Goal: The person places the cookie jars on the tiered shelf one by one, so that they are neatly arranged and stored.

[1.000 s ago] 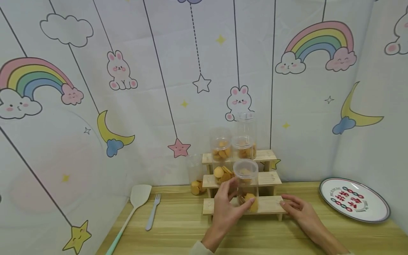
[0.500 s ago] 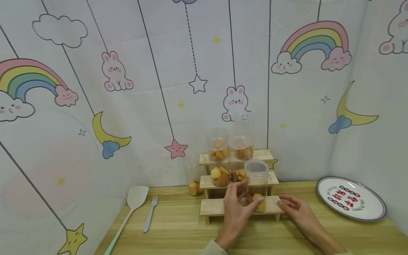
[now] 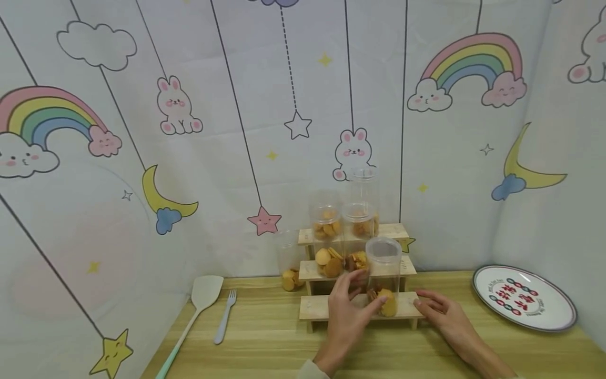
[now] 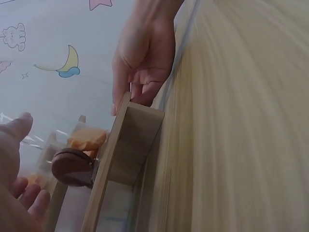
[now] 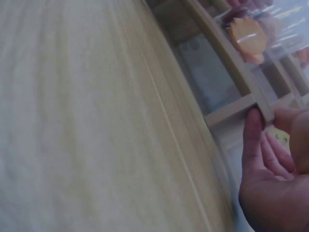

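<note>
A clear lidded jar (image 3: pixel 383 276) with brown and yellow cookies (image 3: pixel 388 302) at its bottom stands on the right part of the lowest step of a small wooden shelf (image 3: pixel 314 308). My left hand (image 3: pixel 347 310) is beside it, the thumb across its front and the other fingers loosely bent at its left side. Touch between them and the plastic is hard to make out in the left wrist view, where the left hand (image 4: pixel 17 174) appears at the lower left. With thumb and fingers my right hand (image 3: pixel 442 316) pinches the right end of that step, plain in the right wrist view too.
Several more cookie jars (image 3: pixel 328 226) fill the upper steps. One jar (image 3: pixel 288 263) stands left of the shelf. A long-handled spatula (image 3: pixel 203 295) and a fork (image 3: pixel 225 318) lie farther left. A plate (image 3: pixel 525 297) is at the right, and a printed cloth (image 3: pixel 227 131) hangs behind.
The jar moved right along the lowest step with my left hand, then stopped. Since then the left thumb has drawn back slightly leftward. My right hand stays at the step's end.
</note>
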The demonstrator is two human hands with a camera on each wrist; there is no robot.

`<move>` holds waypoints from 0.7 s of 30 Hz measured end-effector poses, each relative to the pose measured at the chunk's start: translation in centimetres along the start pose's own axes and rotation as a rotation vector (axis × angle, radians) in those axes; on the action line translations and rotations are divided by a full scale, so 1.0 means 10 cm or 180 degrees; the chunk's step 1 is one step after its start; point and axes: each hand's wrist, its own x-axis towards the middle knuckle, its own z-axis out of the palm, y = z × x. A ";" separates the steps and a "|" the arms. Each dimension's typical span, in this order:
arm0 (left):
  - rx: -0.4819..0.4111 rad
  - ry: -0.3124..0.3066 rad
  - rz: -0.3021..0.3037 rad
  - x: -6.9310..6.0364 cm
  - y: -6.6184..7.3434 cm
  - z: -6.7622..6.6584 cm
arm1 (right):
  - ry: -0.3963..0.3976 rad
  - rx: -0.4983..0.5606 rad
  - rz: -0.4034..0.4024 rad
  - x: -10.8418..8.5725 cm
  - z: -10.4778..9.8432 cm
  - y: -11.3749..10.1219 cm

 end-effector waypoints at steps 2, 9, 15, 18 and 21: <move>0.0014 0.0005 0.0029 0.00 -0.02 -0.11 | -0.0002 0.0006 0.0006 0.01 0.00 0.00; 0.0142 0.0299 0.0252 0.04 -0.23 -0.69 | 0.0004 0.0023 0.0026 0.02 0.00 0.01; 0.0333 0.0801 0.0298 0.22 -0.49 -1.14 | 0.0008 0.0058 0.0049 0.02 -0.01 0.02; 0.0466 0.1011 0.0180 0.32 -0.63 -1.27 | 0.0007 0.0075 0.0059 0.00 -0.01 0.00; 0.0525 0.1161 0.0073 0.41 -0.74 -1.36 | 0.0015 0.0091 0.0070 0.00 0.00 -0.02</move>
